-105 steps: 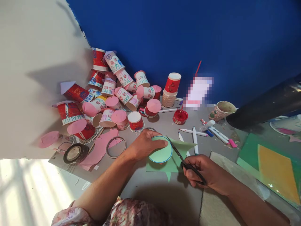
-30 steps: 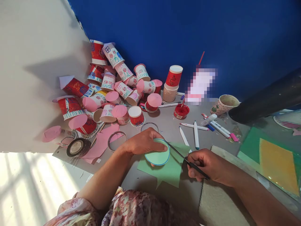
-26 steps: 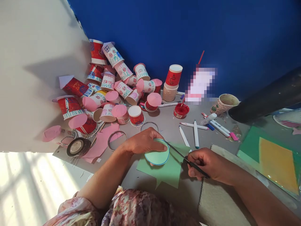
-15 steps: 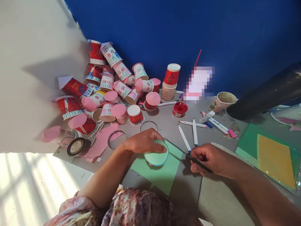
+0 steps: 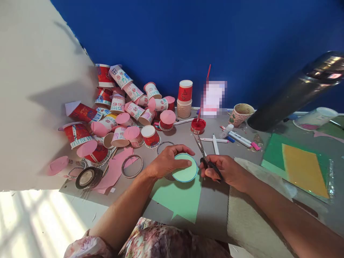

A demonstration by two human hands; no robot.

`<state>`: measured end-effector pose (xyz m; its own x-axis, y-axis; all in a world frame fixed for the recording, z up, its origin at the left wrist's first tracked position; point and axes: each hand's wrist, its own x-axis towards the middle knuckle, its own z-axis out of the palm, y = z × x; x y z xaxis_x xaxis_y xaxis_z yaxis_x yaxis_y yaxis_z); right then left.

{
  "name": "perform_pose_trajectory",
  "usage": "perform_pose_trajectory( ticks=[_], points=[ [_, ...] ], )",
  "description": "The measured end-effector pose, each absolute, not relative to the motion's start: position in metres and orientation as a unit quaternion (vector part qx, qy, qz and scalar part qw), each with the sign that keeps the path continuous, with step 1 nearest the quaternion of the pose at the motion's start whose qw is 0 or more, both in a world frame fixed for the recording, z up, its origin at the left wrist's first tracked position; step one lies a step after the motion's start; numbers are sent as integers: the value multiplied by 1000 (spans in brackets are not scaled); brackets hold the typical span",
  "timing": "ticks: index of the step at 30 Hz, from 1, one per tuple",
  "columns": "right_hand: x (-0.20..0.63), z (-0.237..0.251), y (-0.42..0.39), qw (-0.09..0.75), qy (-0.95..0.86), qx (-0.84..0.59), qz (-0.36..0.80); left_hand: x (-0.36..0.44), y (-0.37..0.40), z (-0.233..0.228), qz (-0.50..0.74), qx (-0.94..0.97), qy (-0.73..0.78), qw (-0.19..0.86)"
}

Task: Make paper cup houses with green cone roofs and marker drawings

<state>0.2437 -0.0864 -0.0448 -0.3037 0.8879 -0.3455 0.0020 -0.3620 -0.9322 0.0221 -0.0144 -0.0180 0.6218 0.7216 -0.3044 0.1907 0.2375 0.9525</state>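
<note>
My left hand [image 5: 172, 162] grips a pale green paper circle [image 5: 185, 172] edged with a blue line, its thumb lying across the top. In my right hand [image 5: 219, 168] are black-handled scissors [image 5: 201, 147], their slightly parted blades pointing away from me, just right of the circle. Beneath the circle a light green sheet [image 5: 180, 200] with a notched lower edge lies on the grey table. A tape ring [image 5: 132, 166] rests left of my left hand, and another thin ring [image 5: 164, 144] is partly hidden behind that hand.
Decorated paper cups [image 5: 120, 104] are heaped at the left wall. Behind my hands stand stacked cups [image 5: 185, 100], a red paint pot [image 5: 198, 126] with a brush, and markers [image 5: 239, 138]. A black flask [image 5: 290, 93] and green and yellow sheets [image 5: 303, 168] are to the right.
The scissors have swung from pointing left beside the circle to pointing away, blades apart from the paper. My left hand still holds the circle, its fingers more stretched. The view has shifted slightly.
</note>
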Motion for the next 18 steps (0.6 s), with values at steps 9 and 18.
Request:
perform_pose_trajectory(
  ticks=[9,18],
  points=[
    [234,-48,-87,395,-453,-562,568,40,-28,-30,270,473,380,748],
    [229,-47,-86,438,-415,-570,558,50,-37,-36,339,399,377,764]
  ],
)
